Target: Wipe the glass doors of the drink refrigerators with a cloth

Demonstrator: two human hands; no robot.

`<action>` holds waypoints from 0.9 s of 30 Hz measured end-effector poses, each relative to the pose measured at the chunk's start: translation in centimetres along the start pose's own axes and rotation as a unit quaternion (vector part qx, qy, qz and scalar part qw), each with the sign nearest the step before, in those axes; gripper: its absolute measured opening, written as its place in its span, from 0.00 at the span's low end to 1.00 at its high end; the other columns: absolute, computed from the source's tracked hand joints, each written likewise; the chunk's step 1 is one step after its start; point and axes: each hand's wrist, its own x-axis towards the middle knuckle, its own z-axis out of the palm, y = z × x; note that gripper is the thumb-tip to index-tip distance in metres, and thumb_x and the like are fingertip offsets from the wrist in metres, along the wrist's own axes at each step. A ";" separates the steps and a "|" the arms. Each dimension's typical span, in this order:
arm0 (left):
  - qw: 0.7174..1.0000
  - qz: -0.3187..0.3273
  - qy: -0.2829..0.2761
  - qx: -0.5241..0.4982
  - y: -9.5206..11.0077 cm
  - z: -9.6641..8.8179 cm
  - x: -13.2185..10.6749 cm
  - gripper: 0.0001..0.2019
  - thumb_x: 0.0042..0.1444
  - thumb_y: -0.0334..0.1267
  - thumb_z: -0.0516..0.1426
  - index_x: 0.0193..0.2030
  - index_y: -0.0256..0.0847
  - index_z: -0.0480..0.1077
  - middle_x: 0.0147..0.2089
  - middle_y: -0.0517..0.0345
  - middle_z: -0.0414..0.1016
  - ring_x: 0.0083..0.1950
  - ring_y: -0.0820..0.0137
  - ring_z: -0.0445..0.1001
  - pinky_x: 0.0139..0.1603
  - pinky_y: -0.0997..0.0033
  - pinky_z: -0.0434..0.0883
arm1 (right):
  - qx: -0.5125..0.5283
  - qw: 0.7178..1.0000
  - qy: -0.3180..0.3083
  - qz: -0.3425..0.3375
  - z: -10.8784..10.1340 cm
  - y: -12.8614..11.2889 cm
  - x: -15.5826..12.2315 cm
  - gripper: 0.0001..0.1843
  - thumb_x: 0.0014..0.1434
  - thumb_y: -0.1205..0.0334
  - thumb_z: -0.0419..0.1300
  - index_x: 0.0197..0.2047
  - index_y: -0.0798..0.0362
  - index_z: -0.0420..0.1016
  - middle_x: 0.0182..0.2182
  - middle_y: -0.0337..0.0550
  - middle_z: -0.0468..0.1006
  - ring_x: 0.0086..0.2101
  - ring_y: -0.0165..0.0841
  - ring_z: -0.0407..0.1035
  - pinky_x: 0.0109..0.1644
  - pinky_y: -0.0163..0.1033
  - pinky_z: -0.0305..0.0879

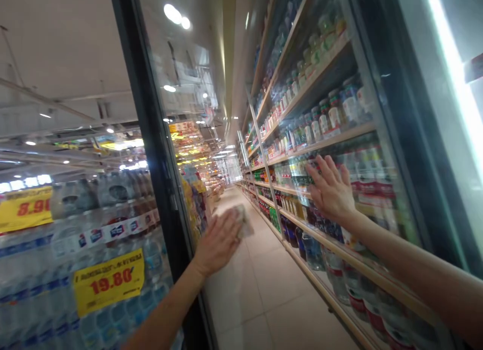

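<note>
A glass cooler door with a dark frame (145,98) stands in front of me, and the aisle and shelves show in or through its pane. My left hand (221,242) is pressed over a pale, folded cloth (246,222) against the glass, near the door's left side. Motion smears the hand and the cloth, and the palm hides part of the cloth. Over to the right, my right hand (332,191) is raised with its fingers spread and nothing in it. It appears to lie flat on the glass, though the contact itself is hard to see.
Packs of bottled water (124,239) are stacked left of the door, with yellow price signs (109,281) on them. Shelves of drink bottles (320,118) run along the right. Tiled floor (260,284) shows between. A bright light strip (449,48) stands at far right.
</note>
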 end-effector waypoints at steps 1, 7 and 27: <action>0.997 -0.073 0.028 0.017 -0.6 0.0 0.5 0.30 0.57 0.35 0.51 0.66 0.43 0.48 0.67 0.49 0.52 0.69 0.63 0.46 0.66 0.54 0.53 | 0.001 1.000 0.000 0.002 0.0 0.0 0.0 0.29 0.60 0.58 0.49 0.64 0.46 0.52 0.65 0.47 0.51 0.63 0.43 0.45 0.63 0.58 0.42; 0.998 -0.063 0.018 0.009 -0.3 0.1 2.4 0.32 0.57 0.37 0.52 0.67 0.38 0.45 0.66 0.45 0.52 0.69 0.62 0.41 0.67 0.54 0.50 | 0.006 1.000 0.006 0.001 0.2 -0.1 -0.1 0.29 0.60 0.59 0.50 0.64 0.46 0.52 0.65 0.47 0.51 0.63 0.42 0.45 0.63 0.57 0.40; 0.963 -0.241 0.096 0.072 -6.2 0.3 8.3 0.27 0.59 0.39 0.48 0.64 0.35 0.51 0.67 0.39 0.51 0.69 0.57 0.43 0.64 0.48 0.53 | 0.006 1.000 0.014 -0.009 0.2 0.0 -0.1 0.30 0.59 0.61 0.50 0.64 0.47 0.52 0.64 0.49 0.54 0.63 0.44 0.45 0.63 0.58 0.42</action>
